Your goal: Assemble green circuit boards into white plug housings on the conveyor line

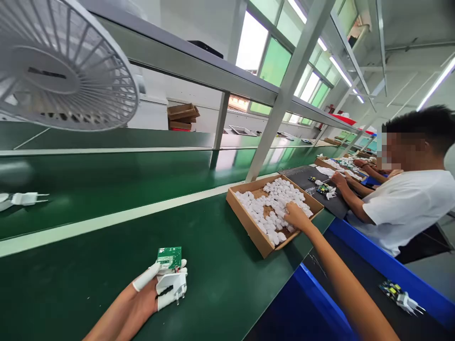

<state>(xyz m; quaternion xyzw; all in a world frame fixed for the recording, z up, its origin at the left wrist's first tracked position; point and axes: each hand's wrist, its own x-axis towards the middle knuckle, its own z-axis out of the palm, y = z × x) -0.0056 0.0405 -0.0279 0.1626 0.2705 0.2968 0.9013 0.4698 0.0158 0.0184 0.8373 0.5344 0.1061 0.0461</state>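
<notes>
My left hand (152, 293), with white finger cots on, is closed around a white plug housing (173, 283) with a small green circuit board (169, 257) standing out of its top; it rests low over the green bench. My right hand (295, 217) reaches far right into a shallow cardboard tray (249, 222) and its fingers lie down among several small white plastic parts (275, 203). Whether they pinch one is hidden.
A white fan (60, 61) hangs at the upper left. One white plug (24, 199) lies on the green belt at far left. A co-worker in a white shirt (405, 208) works on the right. A blue bin edge (373, 260) runs below, with a board and plug (401, 296) inside.
</notes>
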